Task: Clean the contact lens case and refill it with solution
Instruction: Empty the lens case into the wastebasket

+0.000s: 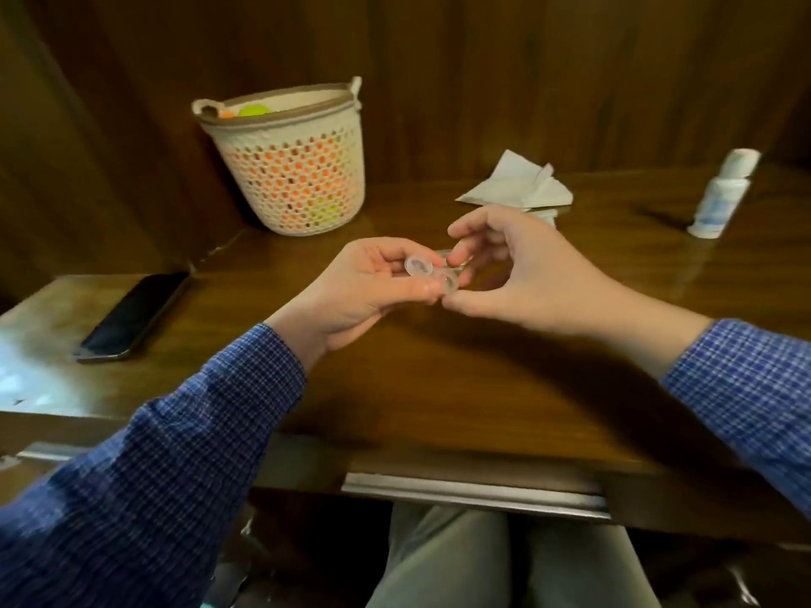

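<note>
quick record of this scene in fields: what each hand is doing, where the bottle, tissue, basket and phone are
left hand: pinches clear lens case above the table
right hand: fingertips pinch the case's far end
solution bottle: upright, far right, cap on
tissue: crumpled, behind the hands
basket: back left, colourful items inside
phone: face up, left edge

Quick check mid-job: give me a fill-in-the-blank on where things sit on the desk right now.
1. Both hands hold the clear ____ above the table.
2. The solution bottle stands at the far ____ of the table.
3. The phone lies to the ____ of the left hand.
4. The tissue lies beyond the ____ hand.

Missing words: lens case; right; left; right
</note>
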Available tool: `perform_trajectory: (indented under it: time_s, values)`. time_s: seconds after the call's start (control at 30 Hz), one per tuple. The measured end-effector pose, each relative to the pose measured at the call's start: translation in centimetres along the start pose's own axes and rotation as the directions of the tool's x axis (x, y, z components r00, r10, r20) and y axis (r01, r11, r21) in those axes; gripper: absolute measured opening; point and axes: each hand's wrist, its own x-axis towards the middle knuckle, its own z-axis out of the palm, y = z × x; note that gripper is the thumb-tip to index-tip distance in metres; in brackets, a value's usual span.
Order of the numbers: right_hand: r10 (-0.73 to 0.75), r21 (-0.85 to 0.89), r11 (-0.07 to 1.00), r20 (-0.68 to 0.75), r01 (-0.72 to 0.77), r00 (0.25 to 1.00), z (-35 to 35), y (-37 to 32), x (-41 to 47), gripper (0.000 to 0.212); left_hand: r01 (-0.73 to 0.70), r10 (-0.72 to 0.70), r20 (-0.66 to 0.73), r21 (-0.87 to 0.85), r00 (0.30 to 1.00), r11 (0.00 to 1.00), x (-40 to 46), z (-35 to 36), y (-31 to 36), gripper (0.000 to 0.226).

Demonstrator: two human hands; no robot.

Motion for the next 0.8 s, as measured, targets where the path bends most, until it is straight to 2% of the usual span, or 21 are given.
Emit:
perform_trajectory:
  time_s: [0.13,0.27,0.33,0.43,0.57,0.63,0.8]
  values:
    - [0.036,0.003,0.999,-0.088,-0.036,0.995,-2.0,3.1,-0.4,0.059,0.051,-0.051,0.056,0.000,0.997,0.999,4.1,2.0,-0.9,0.031]
    - [0.066,0.022,0.998,-0.101,-0.064,0.993,-3.4,5.7,-0.1,0.059,0.116,-0.121,0.116,0.048,0.986,0.992,7.1,3.0,-1.3,0.028]
    - [0.090,0.016,0.996,-0.077,-0.089,0.993,-3.9,7.0,0.0,0.061,0.070,-0.095,0.106,0.222,0.990,0.973,8.1,3.1,-1.4,0.024]
    - [0.145,0.015,0.989,0.002,-0.145,0.989,-4.4,8.7,0.0,0.065,-0.051,-0.016,0.119,0.536,0.993,0.843,8.8,2.9,-1.9,0.023]
    - [0.187,-0.035,0.982,0.121,-0.184,0.975,-3.9,9.8,0.2,0.068,-0.105,-0.041,0.191,0.693,0.981,0.713,8.7,2.9,-2.9,0.020]
    - [0.189,-0.064,0.981,0.157,-0.181,0.969,-3.7,9.9,0.4,0.067,-0.131,-0.023,0.198,0.724,0.980,0.677,8.5,3.1,-3.4,0.020]
    - [0.220,-0.070,0.975,0.193,-0.210,0.956,-3.9,9.9,0.4,0.064,-0.099,-0.033,0.175,0.691,0.984,0.716,8.2,2.9,-3.8,0.019]
